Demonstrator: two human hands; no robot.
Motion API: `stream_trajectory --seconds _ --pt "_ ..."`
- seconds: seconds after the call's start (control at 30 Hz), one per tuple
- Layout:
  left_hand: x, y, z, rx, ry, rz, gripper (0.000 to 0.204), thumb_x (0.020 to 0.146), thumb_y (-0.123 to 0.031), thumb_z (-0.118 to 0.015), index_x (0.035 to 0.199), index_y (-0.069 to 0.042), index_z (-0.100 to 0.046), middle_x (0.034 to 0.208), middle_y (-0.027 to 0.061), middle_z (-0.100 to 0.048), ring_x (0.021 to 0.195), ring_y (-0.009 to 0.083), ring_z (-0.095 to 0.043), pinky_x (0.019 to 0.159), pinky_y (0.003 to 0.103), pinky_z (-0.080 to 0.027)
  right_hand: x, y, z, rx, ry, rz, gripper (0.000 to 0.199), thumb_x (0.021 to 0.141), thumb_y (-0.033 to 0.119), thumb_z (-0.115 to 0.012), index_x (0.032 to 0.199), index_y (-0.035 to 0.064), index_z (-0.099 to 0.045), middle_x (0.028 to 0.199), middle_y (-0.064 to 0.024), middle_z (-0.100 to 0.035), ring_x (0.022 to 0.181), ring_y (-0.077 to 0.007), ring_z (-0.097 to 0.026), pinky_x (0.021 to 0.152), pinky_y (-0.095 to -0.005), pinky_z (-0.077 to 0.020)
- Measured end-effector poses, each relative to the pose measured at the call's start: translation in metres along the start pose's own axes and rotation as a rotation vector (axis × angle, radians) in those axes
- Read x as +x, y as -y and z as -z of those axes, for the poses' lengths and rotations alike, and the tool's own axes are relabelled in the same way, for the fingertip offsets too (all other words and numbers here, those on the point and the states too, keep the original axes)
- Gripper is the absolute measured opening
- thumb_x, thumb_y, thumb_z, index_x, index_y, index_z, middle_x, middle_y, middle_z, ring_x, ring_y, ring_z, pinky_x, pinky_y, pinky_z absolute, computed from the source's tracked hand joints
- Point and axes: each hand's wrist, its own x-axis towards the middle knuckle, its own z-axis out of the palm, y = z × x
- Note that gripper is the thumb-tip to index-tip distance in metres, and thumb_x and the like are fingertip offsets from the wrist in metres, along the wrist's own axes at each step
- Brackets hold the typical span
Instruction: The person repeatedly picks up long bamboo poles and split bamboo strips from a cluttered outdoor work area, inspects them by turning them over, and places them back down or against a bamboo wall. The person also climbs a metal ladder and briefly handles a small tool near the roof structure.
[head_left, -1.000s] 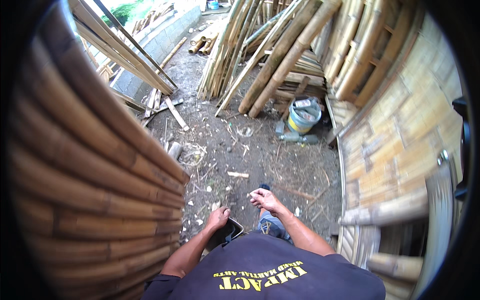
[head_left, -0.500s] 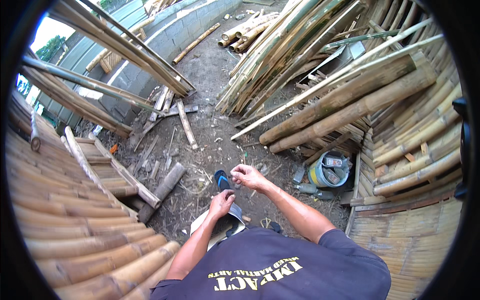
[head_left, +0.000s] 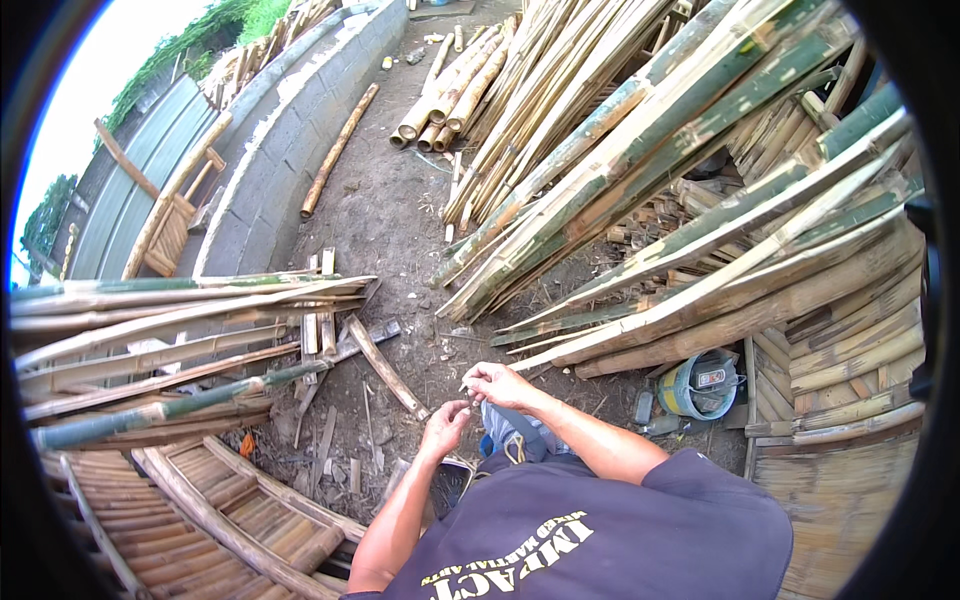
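My right hand (head_left: 500,387) is in front of my body with its thumb and fingers pinched together. Just left of it and a little nearer, my left hand (head_left: 446,428) is closed in a pinch as well. The fingertips nearly meet, and a tiny dark thing seems to lie between them, too small to name. Below the hands show my blue-grey trousers (head_left: 515,430) and the dark shirt (head_left: 600,520). Closest ahead of the hands are a bamboo piece (head_left: 385,368) on the dirt and the ends of long split bamboo strips (head_left: 590,225).
A bucket (head_left: 688,398) holding bottles stands at right beside a woven bamboo panel (head_left: 850,500). Split bamboo (head_left: 170,350) juts in from the left above a bamboo frame (head_left: 240,500). Ahead, a dirt path (head_left: 375,190) runs between a block wall (head_left: 270,180) and bamboo poles (head_left: 450,110).
The view has shifted forward along the path and tilted up. My hands have come closer together, fingertips nearly meeting. The bucket and leaning bamboo now appear farther right.
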Motion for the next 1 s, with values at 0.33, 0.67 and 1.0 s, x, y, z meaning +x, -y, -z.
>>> stream_trajectory --seconds 0.33,0.67,1.0 --pt "0.295 -0.219 0.108 0.196 0.143 -0.168 0.037 0.097 -0.027 -0.063 0.119 0.002 -0.061 0.105 0.0168 -0.073 0.098 0.0236 -0.070 0.087 0.037 -0.053 0.253 0.163 0.109 -0.099 -0.258 0.098 0.019 0.101 0.021 -0.063 0.109 0.0034 -0.065 0.092 -0.0050 -0.069 0.084 -0.0134 -0.064 0.075 -0.0314 -0.0536" --pt "0.490 -0.404 0.028 0.288 0.789 -0.386 0.038 0.097 -0.024 -0.060 0.126 0.000 -0.060 0.107 0.0174 -0.072 0.099 0.0231 -0.069 0.089 0.037 -0.053 0.254 0.289 0.256 -0.030 -1.091 0.187 0.028 0.098 0.021 -0.066 0.120 0.0040 -0.060 0.097 -0.0104 -0.067 0.085 -0.0180 -0.066 0.073 -0.0327 -0.0537" --pt "0.630 -0.507 -0.047 0.429 1.493 -0.553 0.049 0.096 -0.021 -0.063 0.140 -0.002 -0.052 0.118 0.0151 -0.069 0.103 0.0192 -0.065 0.090 0.033 -0.051 0.270 0.343 0.341 -0.089 -2.426 0.012 0.077 0.089 0.023 -0.074 0.150 -0.0004 -0.033 0.140 -0.0258 -0.047 0.130 -0.0392 -0.049 0.112 -0.0457 -0.0388"
